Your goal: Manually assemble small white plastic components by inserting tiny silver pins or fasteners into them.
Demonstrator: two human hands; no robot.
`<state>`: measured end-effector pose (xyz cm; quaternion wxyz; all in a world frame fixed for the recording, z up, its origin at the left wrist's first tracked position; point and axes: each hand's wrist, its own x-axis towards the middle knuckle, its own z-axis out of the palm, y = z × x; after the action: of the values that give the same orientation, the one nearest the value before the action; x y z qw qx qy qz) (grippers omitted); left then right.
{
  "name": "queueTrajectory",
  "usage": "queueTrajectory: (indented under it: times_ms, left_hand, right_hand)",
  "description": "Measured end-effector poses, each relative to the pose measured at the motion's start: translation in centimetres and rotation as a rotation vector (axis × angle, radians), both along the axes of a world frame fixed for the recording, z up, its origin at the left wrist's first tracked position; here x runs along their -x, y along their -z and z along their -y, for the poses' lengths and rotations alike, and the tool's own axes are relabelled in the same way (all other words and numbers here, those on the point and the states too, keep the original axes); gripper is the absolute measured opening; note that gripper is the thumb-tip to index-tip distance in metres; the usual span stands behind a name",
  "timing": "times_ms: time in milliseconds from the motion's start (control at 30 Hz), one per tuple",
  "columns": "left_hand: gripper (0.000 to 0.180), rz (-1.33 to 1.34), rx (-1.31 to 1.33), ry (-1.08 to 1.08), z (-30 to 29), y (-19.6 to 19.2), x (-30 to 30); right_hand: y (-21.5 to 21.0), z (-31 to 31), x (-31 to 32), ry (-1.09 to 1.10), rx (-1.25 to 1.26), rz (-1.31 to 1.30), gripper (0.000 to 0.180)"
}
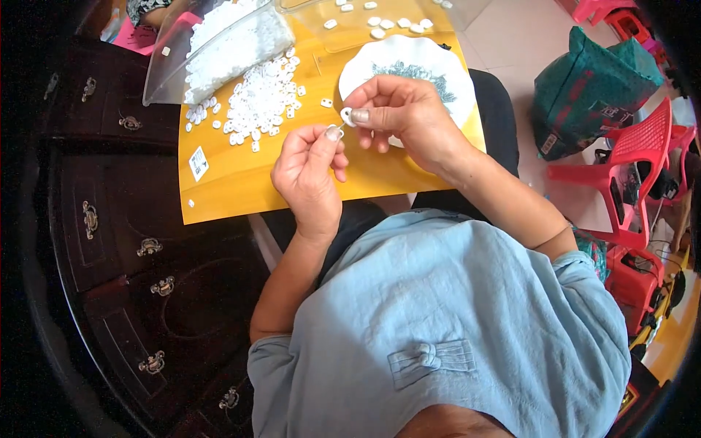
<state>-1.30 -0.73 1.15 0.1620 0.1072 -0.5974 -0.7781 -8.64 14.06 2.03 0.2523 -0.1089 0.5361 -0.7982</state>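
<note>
Over the near part of a yellow table (241, 186), my two hands meet with their fingertips almost touching. My right hand (409, 117) pinches a small white plastic piece (347, 116) with a hole in it between thumb and forefinger. My left hand (310, 168) is closed in a pinch on a small pale loop-like piece (336, 132), partly hidden by the thumb. A thin link seems to run between the two pieces. Behind my right hand stands a white wavy-rimmed plate (355, 64) holding many small grey metallic bits (416, 71).
Left of my hands lies a heap of small white pieces (263, 98), spilling from a clear container (162, 80). More white pieces (380, 29) are scattered at the back. Dark drawers (120, 190) flank the left; a green bag (584, 95) and pink chair (639, 153) stand right.
</note>
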Motion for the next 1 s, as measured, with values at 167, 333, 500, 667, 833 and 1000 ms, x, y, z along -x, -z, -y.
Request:
queueTrajectory:
  times_ms: [167, 333, 500, 667, 833, 1000]
  left_hand:
    - [0.009, 0.001, -0.015, 0.004, -0.4, 0.0, 0.1]
    - [0.009, -0.008, -0.041, -0.017, -0.6, -0.3, 0.1]
    - [0.009, -0.021, -0.066, -0.032, -0.5, -0.2, 0.0]
    - [0.009, -0.026, -0.057, -0.034, -0.7, -0.2, 0.1]
    - [0.008, -0.024, -0.011, -0.028, -0.8, -0.2, 0.0]
    - [0.008, -0.023, -0.051, -0.028, -1.0, 0.1, 0.1]
  right_hand:
    - [-0.1, -0.2, -0.2, 0.030, -0.007, -0.052, 0.013]
    - [0.0, 0.0, -0.5, 0.080, -0.001, -0.112, 0.013]
    - [-0.1, 0.1, -0.7, 0.088, -0.010, -0.156, 0.013]
    - [-0.3, 0.1, -1.0, 0.119, -0.028, -0.177, 0.013]
    - [-0.2, -0.1, -1.1, 0.115, -0.009, -0.205, 0.013]
    - [0.5, 0.0, -1.2, 0.114, 0.012, -0.170, 0.013]
